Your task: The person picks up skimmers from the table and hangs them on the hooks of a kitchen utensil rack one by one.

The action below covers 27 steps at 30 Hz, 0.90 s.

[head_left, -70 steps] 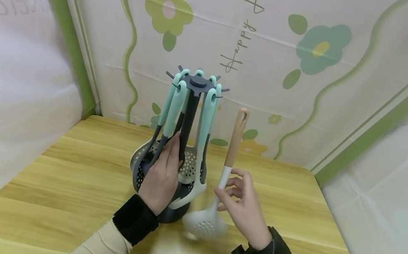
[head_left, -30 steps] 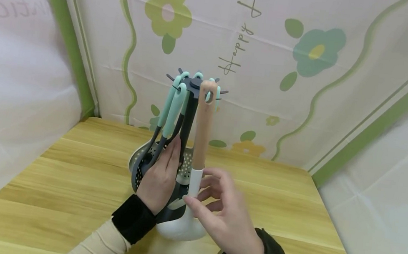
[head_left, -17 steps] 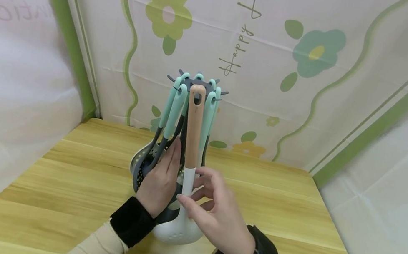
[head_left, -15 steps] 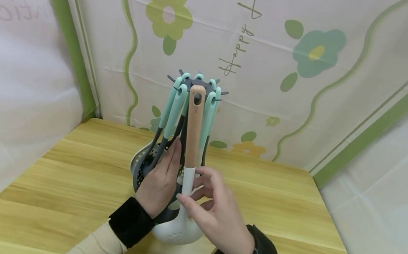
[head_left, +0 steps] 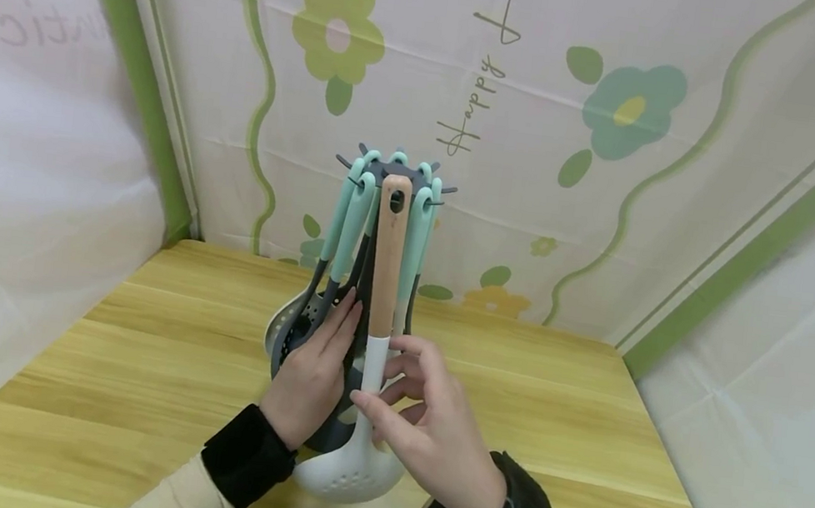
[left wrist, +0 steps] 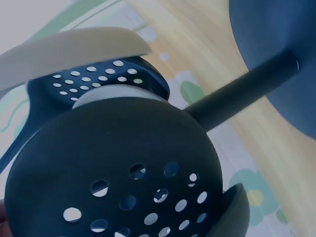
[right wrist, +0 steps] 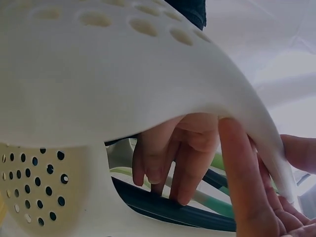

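Observation:
A white skimmer [head_left: 349,478] with a wooden handle stands upright before the dark utensil rack [head_left: 396,168]. My right hand [head_left: 436,433] pinches its white neck between thumb and fingers. The hole at the handle's top lines up with a dark hook of the rack. Several mint-handled utensils [head_left: 355,223] hang around the post. My left hand [head_left: 310,377] lies among them with fingers extended along the post; its fingers [right wrist: 195,170] show beside a dark utensil in the right wrist view. A dark perforated spoon [left wrist: 113,133] fills much of the left wrist view. The skimmer hides most of the rack's base in the head view.
The rack stands on a wood-grain table [head_left: 541,403]. A white flower-print cloth [head_left: 527,133] rises behind it, with more white cloth [head_left: 29,127] at both sides. The rack's dark round base [left wrist: 281,34] shows in the left wrist view.
My right hand has brought the skimmer from the rack's right side to its front, handle top at a hook. My left hand has slid slightly down and left since half a second ago.

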Each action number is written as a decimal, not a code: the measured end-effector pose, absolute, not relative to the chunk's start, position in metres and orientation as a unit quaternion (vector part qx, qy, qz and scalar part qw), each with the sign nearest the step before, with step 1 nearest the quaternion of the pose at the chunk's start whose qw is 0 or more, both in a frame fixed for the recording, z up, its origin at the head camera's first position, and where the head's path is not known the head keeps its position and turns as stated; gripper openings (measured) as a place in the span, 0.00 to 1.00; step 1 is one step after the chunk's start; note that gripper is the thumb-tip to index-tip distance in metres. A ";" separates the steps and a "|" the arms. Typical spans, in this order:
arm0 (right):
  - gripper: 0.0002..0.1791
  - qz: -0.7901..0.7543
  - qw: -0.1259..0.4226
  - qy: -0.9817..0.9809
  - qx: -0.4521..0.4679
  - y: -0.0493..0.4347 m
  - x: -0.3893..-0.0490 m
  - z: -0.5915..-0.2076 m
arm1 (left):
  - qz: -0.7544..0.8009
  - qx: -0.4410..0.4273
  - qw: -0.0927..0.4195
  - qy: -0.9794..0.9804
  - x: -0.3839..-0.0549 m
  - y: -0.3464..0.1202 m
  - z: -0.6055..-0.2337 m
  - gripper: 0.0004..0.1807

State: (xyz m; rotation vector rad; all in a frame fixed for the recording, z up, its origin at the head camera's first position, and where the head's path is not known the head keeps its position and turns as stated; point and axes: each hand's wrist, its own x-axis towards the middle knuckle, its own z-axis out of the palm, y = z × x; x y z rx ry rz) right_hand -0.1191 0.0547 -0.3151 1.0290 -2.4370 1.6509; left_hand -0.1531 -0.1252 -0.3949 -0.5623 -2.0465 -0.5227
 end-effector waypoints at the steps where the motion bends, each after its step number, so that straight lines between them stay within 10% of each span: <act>1: 0.30 0.529 0.012 -0.781 0.332 0.054 -0.119 -0.315 | -0.224 -0.228 0.457 -0.830 -0.152 -0.125 -0.394 0.31; 27: 0.27 0.565 0.005 -0.758 0.325 0.037 -0.141 -0.330 | -0.395 -0.199 0.320 -0.838 -0.128 -0.123 -0.378 0.25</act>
